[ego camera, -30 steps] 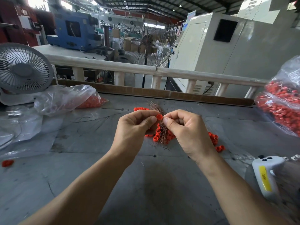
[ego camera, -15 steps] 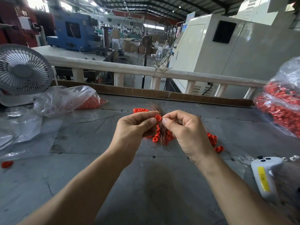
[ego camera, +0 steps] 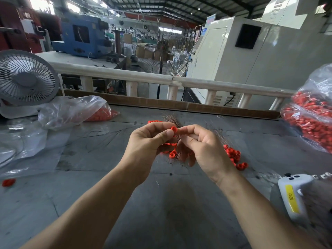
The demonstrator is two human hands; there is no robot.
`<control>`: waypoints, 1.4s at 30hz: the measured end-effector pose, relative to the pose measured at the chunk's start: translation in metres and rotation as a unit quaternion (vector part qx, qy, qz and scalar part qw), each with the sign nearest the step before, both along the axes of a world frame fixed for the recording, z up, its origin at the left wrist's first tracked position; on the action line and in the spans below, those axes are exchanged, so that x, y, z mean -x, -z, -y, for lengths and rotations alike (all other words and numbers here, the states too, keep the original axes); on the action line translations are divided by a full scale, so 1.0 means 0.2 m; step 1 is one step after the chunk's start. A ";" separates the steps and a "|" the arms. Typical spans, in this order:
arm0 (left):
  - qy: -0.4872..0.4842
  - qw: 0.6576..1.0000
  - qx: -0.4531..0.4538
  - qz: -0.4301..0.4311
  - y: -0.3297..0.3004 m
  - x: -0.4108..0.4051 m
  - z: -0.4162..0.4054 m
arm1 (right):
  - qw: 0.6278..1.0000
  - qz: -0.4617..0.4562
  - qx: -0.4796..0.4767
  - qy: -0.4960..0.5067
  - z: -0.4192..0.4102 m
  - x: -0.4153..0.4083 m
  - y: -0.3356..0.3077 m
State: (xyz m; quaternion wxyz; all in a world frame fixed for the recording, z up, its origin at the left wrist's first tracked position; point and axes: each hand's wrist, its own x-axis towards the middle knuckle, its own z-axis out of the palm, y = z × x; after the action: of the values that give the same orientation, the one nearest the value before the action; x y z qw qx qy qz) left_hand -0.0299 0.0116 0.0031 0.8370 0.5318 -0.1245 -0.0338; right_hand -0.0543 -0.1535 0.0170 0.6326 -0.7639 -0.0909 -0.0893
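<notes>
My left hand (ego camera: 149, 142) pinches a small red plastic ring (ego camera: 173, 129) between thumb and forefinger, above the grey table (ego camera: 161, 203). My right hand (ego camera: 204, 150) meets it from the right, fingertips pinched together at the ring; what they pinch is too thin to make out. A bundle of thin copper wires (ego camera: 170, 119) lies on the table behind and under the hands. Several loose red rings (ego camera: 233, 156) lie scattered around that bundle.
A clear bag of red rings (ego camera: 312, 121) sits at the right edge, and another bag (ego camera: 75, 112) lies at the left. A white desk fan (ego camera: 25, 79) stands at far left. A white handheld device (ego camera: 294, 194) with a yellow label lies at the lower right. One red ring (ego camera: 8, 182) lies alone at left.
My right hand has rolled so its palm faces more toward me and its lower fingers have loosened. The red ring stays pinched between both hands.
</notes>
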 end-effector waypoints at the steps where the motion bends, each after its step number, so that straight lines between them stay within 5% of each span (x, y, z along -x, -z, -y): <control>1: 0.001 1.000 0.002 -0.001 0.00 0.00 0.00 | 1.000 -0.007 -0.002 -0.008 0.00 0.00 0.00; 10: -0.006 1.000 -0.017 -0.004 -0.01 -0.01 -0.01 | 0.999 -0.014 0.041 -0.003 0.05 -0.03 0.01; 13: -0.015 1.000 -0.019 -0.007 -0.01 -0.02 -0.02 | 0.987 0.012 0.101 0.120 0.13 -0.08 0.02; 17: -0.019 0.999 -0.025 -0.009 -0.01 -0.02 -0.02 | 0.928 -0.015 0.264 0.263 0.27 -0.13 0.06; 24: -0.025 0.999 -0.026 -0.014 0.00 -0.02 -0.02 | 0.888 -0.071 0.405 0.207 0.25 -0.16 0.14; 42: -0.027 0.999 -0.037 -0.013 -0.01 -0.01 -0.02 | 0.870 -0.035 0.441 0.215 0.21 -0.18 0.14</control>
State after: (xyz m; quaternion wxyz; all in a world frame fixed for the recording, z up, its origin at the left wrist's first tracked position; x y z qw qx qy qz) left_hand -0.0271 0.0155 0.0042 0.8188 0.5652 -0.0977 -0.0224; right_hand -0.0189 -0.1947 -0.0120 0.1976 -0.9668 0.0682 -0.1467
